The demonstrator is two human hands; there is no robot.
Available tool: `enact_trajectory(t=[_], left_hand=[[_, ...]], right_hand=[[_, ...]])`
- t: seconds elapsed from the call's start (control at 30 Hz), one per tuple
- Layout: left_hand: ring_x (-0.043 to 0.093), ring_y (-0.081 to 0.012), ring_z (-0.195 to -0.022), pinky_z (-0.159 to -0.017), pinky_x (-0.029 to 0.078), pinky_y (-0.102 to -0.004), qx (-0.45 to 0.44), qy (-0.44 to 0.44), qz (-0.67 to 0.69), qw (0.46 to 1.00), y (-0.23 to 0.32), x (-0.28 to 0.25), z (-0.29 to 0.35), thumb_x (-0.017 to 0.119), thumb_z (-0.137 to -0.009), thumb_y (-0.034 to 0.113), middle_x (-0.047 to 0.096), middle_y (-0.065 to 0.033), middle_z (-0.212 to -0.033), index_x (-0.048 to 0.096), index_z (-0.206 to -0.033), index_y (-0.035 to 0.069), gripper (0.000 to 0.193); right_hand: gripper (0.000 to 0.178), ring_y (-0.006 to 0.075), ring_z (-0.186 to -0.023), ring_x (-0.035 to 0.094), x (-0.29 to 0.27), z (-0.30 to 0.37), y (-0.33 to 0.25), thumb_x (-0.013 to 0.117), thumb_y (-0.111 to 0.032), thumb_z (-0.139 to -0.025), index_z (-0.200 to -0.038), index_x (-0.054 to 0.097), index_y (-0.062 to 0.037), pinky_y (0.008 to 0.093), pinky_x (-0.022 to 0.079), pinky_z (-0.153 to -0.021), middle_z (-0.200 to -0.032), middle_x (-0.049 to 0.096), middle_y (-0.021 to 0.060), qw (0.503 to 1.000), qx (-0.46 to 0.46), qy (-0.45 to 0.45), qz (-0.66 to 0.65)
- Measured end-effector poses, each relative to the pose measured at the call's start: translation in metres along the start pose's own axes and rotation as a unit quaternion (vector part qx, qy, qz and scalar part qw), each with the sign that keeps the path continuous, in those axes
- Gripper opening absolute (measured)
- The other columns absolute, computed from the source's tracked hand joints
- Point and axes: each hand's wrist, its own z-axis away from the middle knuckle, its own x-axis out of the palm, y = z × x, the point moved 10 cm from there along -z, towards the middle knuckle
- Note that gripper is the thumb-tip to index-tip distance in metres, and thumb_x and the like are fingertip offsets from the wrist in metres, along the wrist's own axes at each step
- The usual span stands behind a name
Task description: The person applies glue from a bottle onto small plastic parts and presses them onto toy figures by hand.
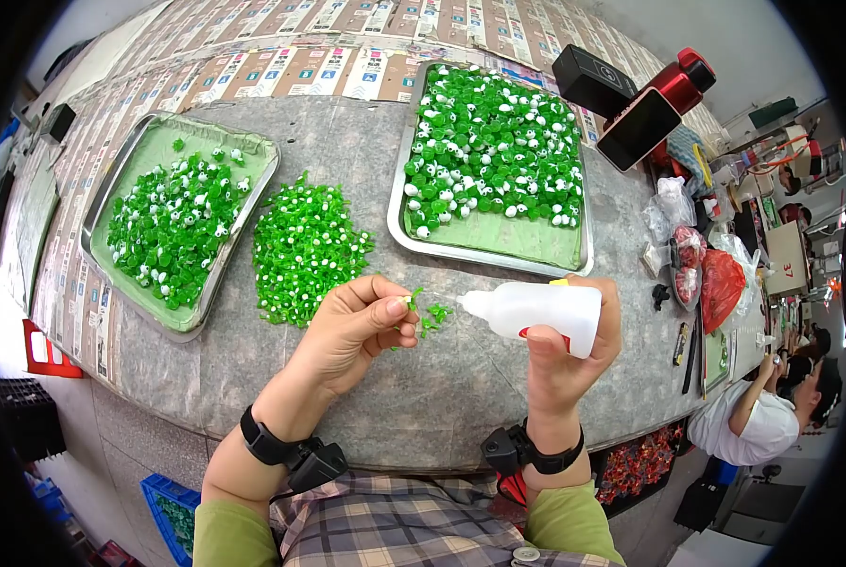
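Between thumb and fingertips, my left hand pinches a small green plastic piece. My right hand is wrapped round a white squeeze bottle, tilted sideways with its thin nozzle pointing left at the green piece. Whether the nozzle tip touches the piece I cannot tell. Just beyond my left fingers, a few loose green pieces lie on the grey table cover. A heap of small green pieces with white dots spreads to the left of my left hand.
A metal tray of green and white pieces lies ahead; another tray stands at left. At right are a phone, a red bottle, a black box and plastic bags. A person in white sits further right.
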Motion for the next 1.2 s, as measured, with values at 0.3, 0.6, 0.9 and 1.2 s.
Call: enact_trajectory(t=[0.3,0.6,0.9,1.2], left_hand=[[0.056,-0.0115,-0.067,-0.061,0.049,-0.0248,0.079,0.04,-0.046,0.995,0.016,-0.001,0.002,0.059,-0.072,0.005,0.057,-0.0049,-0.076,0.052,-0.084,0.004,0.014],[0.056,-0.0108,-0.068,-0.064,0.048,-0.0253,0.084,0.036,-0.047,0.995,0.018,-0.001,0.002,0.058,-0.074,0.005,0.056,-0.0042,-0.076,0.053,-0.086,0.003,0.014],[0.055,-0.0112,-0.067,-0.062,0.049,-0.0245,0.079,0.052,-0.045,0.995,0.018,-0.006,0.003,0.058,-0.074,0.006,0.056,-0.0039,-0.077,0.052,-0.085,0.005,0.013],[0.055,-0.0105,-0.068,-0.063,0.048,-0.0239,0.087,0.065,-0.028,0.994,0.019,-0.009,0.003,0.058,-0.075,0.008,0.056,-0.0033,-0.075,0.054,-0.087,0.004,0.014]], right_hand=[[0.042,0.01,-0.061,0.048,-0.005,0.004,0.009,0.073,-0.031,-0.06,-0.08,0.05,-0.0014,0.0206,0.038,-0.052,-0.073,0.048,0.0033,0.997,0.037,0.01,-0.059],[0.041,0.0106,-0.058,0.05,0.001,0.004,0.006,0.073,-0.03,-0.06,-0.079,0.05,-0.001,0.0207,0.039,-0.05,-0.071,0.05,0.0043,0.999,0.009,-0.001,-0.041],[0.042,0.0129,-0.069,0.053,-0.029,0.001,0.028,0.063,-0.032,-0.07,-0.088,0.043,0.0001,0.0223,0.043,-0.056,-0.077,0.051,0.0065,0.98,0.154,0.061,-0.106],[0.035,0.0114,-0.083,0.052,-0.058,0.033,0.113,0.06,-0.005,-0.071,-0.101,0.043,0.0018,0.0235,0.042,-0.074,-0.095,0.055,0.0098,0.939,0.337,-0.031,-0.065]])
